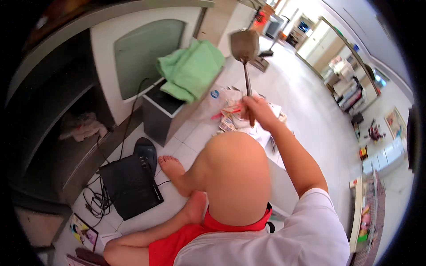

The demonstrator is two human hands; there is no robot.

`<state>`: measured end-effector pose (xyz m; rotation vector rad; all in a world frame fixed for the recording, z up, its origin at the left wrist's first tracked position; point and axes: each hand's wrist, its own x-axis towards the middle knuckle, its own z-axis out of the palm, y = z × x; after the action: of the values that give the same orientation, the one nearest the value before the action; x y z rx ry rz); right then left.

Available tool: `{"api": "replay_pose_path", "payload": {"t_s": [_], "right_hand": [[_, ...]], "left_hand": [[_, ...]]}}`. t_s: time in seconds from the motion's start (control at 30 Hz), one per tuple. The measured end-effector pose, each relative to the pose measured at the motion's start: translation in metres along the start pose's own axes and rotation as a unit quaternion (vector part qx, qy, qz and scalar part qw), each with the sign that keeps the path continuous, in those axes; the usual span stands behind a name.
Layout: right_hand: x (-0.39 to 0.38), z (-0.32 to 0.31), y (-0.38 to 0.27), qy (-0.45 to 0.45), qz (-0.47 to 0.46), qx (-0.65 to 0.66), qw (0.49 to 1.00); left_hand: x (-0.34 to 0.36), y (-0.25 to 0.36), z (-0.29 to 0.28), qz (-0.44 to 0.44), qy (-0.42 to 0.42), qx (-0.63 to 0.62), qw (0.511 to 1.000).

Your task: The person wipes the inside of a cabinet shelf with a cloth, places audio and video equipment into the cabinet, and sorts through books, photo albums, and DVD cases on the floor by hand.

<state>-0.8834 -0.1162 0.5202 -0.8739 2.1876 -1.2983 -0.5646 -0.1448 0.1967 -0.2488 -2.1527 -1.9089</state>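
Grey-brown spatula (244,46), pale green cloth (193,68), black device (132,186), white shirt (310,228) (and, more vivid, red shorts (171,244))

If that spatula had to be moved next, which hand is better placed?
Probably the right hand: it has its fingers closed around the spatula. The left hand isn't in view, so its position can't be judged.

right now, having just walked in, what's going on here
Someone sitting on the tiled floor grips a long-handled metal spatula in the right hand, its blade pointing away from the body. The left hand is out of view. Beyond the raised knee lies a cluttered heap of papers. To the left, a green cloth is draped over a grey box, and a flat black case lies by a dark slipper.
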Motion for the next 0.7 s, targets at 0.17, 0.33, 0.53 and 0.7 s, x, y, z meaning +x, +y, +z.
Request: {"api": "replay_pose_path", "payload": {"t_s": [0.17, 0.33, 0.53, 0.7], "right_hand": [[-0.029, -0.016, 0.176, 0.157, 0.167, -0.116, 0.967], [-0.021, 0.043, 0.221, 0.257, 0.183, -0.035, 0.948], [0.007, 0.093, 0.279, 0.303, 0.241, -0.036, 0.921], [0.032, 0.121, 0.352, 0.269, 0.351, 0.204, 0.874]], "left_hand": [[0.031, 0.093, -0.013, -0.228, 0.091, -0.476, 0.844], [0.022, 0.082, -0.009, -0.248, 0.064, -0.465, 0.848], [0.020, 0.076, -0.016, -0.242, 0.044, -0.421, 0.873], [0.017, 0.075, -0.024, -0.246, 0.041, -0.400, 0.882]]}}
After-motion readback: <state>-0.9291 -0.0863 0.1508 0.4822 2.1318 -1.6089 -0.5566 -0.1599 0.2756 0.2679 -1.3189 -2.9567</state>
